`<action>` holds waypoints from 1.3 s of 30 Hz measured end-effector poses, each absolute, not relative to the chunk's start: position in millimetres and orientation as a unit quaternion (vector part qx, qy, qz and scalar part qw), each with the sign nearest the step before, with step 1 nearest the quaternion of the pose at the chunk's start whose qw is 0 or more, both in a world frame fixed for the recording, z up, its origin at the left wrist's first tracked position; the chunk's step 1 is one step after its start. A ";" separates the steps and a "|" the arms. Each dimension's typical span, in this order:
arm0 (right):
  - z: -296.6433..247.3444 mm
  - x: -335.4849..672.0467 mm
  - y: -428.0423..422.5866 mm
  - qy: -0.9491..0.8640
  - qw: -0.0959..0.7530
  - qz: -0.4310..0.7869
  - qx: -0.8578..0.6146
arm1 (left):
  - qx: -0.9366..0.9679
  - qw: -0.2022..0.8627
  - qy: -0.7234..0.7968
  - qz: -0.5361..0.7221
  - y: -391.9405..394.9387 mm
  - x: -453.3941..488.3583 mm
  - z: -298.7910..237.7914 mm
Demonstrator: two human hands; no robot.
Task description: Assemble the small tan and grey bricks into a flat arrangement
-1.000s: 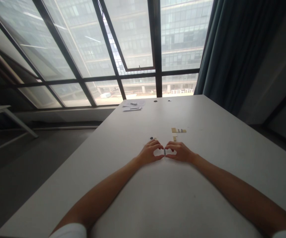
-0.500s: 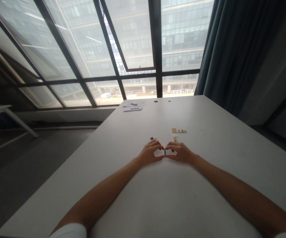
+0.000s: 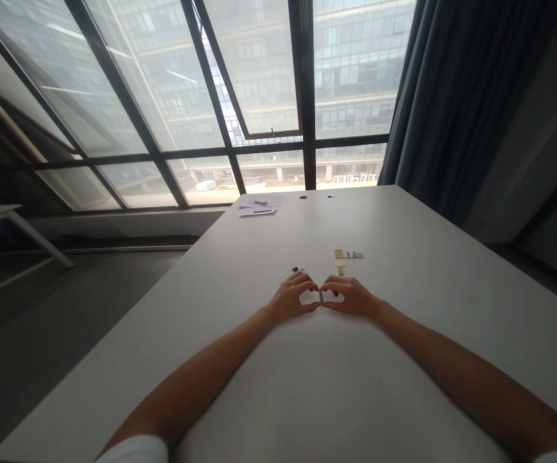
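Left hand [image 3: 291, 299] and right hand [image 3: 350, 297] meeting fingertip to fingertip on white table [image 3: 404, 360], both pinching small grey piece [image 3: 320, 296] between them, tan pieces [image 3: 348, 254] lying just beyond.

Flat tan plastic pieces [image 3: 348, 254] are laid on the white rectangular table [image 3: 433, 276]. White paper sheets [image 3: 259, 207] are seen at its far edge, below the black-framed window [image 3: 259, 77].

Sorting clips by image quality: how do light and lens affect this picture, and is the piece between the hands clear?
Head view: daylight from the windows leaves the room dim; the wide lens slants their bars; the table shows soft shadows, no glare; the small grey piece between left hand and right hand is too tiny to resolve.
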State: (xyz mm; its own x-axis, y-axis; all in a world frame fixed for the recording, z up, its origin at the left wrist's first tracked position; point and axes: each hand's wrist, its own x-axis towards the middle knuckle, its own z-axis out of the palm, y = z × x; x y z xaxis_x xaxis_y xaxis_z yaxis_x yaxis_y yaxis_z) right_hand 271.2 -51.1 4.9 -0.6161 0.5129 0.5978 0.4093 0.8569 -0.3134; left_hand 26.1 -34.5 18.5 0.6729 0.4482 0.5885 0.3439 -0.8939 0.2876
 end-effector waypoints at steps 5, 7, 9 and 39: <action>2.7 271.5 -49.5 -0.897 0.353 0.068 -0.256 | 0.910 0.078 0.215 0.344 -34.3 25.9 17.5; 2.7 271.4 -49.6 -0.897 0.354 0.067 -0.257 | 0.910 0.078 0.215 0.346 -34.2 25.8 16.9; 2.9 271.2 -49.9 -0.896 0.354 0.068 -0.258 | 0.910 0.077 0.216 0.345 -34.1 25.7 16.5; 2.6 270.5 -50.5 -0.894 0.356 0.079 -0.261 | 0.911 0.077 0.220 0.340 -33.8 24.9 16.8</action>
State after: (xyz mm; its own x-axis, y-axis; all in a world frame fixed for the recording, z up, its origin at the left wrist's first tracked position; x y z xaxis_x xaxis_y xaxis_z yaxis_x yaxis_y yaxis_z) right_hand 270.5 -50.5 2.6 -0.6102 0.5224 0.5956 0.4103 0.8515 -0.3266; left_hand 24.9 -33.8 16.8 0.6719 0.4535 0.5856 0.3495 -0.8912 0.2892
